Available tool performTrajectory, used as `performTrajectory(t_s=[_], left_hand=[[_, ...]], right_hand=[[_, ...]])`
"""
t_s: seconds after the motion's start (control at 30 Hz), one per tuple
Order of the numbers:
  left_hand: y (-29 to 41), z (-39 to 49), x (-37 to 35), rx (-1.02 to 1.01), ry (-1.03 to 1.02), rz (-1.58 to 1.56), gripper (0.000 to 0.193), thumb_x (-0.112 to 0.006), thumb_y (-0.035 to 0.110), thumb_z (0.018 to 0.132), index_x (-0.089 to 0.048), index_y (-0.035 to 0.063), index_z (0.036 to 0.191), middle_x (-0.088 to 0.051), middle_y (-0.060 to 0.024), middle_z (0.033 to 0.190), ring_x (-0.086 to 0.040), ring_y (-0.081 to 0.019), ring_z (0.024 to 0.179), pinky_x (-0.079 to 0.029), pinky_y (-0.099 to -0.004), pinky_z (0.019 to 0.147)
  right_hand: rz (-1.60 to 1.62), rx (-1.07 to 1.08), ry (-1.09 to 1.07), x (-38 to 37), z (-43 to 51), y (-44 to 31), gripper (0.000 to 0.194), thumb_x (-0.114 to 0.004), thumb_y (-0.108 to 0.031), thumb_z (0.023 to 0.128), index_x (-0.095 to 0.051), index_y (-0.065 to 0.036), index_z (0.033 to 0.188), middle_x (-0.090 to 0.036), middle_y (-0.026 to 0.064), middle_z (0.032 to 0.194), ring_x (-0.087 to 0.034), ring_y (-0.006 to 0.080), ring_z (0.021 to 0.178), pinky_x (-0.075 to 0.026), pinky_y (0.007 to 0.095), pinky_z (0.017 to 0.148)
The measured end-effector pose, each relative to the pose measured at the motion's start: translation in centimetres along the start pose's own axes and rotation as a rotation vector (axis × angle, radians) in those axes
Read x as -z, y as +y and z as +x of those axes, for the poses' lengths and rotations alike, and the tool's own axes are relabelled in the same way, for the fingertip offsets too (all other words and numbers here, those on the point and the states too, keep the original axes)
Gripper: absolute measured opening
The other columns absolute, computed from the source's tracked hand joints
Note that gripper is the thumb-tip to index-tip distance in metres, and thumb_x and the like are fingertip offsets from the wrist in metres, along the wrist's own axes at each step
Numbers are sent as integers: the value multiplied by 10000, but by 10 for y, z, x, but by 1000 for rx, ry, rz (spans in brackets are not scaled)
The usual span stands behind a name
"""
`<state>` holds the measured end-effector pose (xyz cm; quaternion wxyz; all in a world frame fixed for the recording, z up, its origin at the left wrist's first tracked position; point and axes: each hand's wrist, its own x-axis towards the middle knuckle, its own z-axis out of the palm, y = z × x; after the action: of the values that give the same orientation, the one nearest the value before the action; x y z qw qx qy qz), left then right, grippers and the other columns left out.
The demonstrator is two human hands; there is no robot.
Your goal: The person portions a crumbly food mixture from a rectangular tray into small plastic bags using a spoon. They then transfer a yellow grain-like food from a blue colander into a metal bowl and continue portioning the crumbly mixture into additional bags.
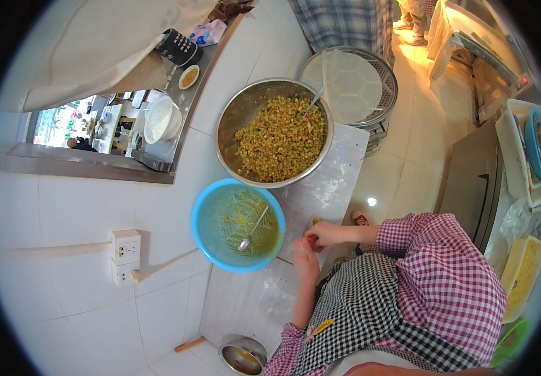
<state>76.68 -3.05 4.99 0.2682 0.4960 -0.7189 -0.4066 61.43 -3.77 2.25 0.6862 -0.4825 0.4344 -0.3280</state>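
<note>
My left hand (305,258) and my right hand (325,234) meet at the near edge of a floury metal worktop (341,155), fingertips curled together. Whether something small sits between them is hidden. Just beyond my hands is a blue plastic mesh colander (219,214), stained with yellowish-green residue, with a metal spoon (245,244) lying inside. Farther along stands a large stainless-steel bowl (237,113) with a perforated upper wall. It holds a finely chopped yellow-green filling (280,141) with red and green bits, and a spoon handle (316,98) sticks out of it.
Round perforated steamer trays (388,84) with a pale mat (350,84) are stacked beyond the bowl. A wall socket (126,249) has a plugged-in cord. A metal bowl (242,355) sits low at the bottom. Tubs (524,277) fill the right-hand counter; a person (414,19) stands far off.
</note>
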Motion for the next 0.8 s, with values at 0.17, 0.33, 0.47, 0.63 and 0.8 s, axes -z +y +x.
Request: performTrajectory(t_s=[0.17, 0.33, 0.47, 0.63, 0.8], left_hand=[[-3, -4, -9, 49, 133, -46, 349, -340, 236, 998, -509, -31, 1147, -510, -173, 1101, -533, -287, 971, -442, -347, 829], [-11, 0, -4, 320, 128, -118, 398, -307, 247, 1007, -455, -41, 1239, -503, -184, 1204, -528, -267, 1027, -425, -338, 878], [-5, -1, -4, 243, 106, -315, 426, -286, 270, 1013, -440, -36, 1267, -510, -162, 1212, -524, -219, 1032, -422, -318, 869], [-13, 0, -14, 281, 249, -330, 397, -317, 253, 1007, -471, -28, 1242, -495, -157, 1229, -524, -257, 1053, -429, -339, 883], [-40, -9, -16, 197, 348, 377, 347, -372, 267, 989, -571, -14, 944, -554, -152, 801, -543, -264, 707, -426, -368, 633]], right_hand=[[-573, 134, 161, 1, 14, 11, 185, -573, -132, 818, -626, 45, 809, -611, 123, 606, -627, 191, 584, -505, 309, 557], [108, -105, 42, -2, 12, 4, 193, -564, -166, 871, -624, 15, 902, -646, 75, 697, -608, 137, 586, -499, 261, 545], [270, -196, -61, 5, 16, -9, 260, -592, -246, 886, -618, 2, 960, -646, 51, 712, -586, 102, 544, -483, 222, 504], [224, -193, 37, 13, 25, -10, 218, -607, -221, 882, -582, -7, 914, -632, 53, 683, -547, 89, 501, -440, 224, 452], [519, -161, 306, 21, 44, 18, 138, -567, -137, 900, -538, -39, 807, -611, 59, 650, -515, 104, 470, -399, 237, 421]])
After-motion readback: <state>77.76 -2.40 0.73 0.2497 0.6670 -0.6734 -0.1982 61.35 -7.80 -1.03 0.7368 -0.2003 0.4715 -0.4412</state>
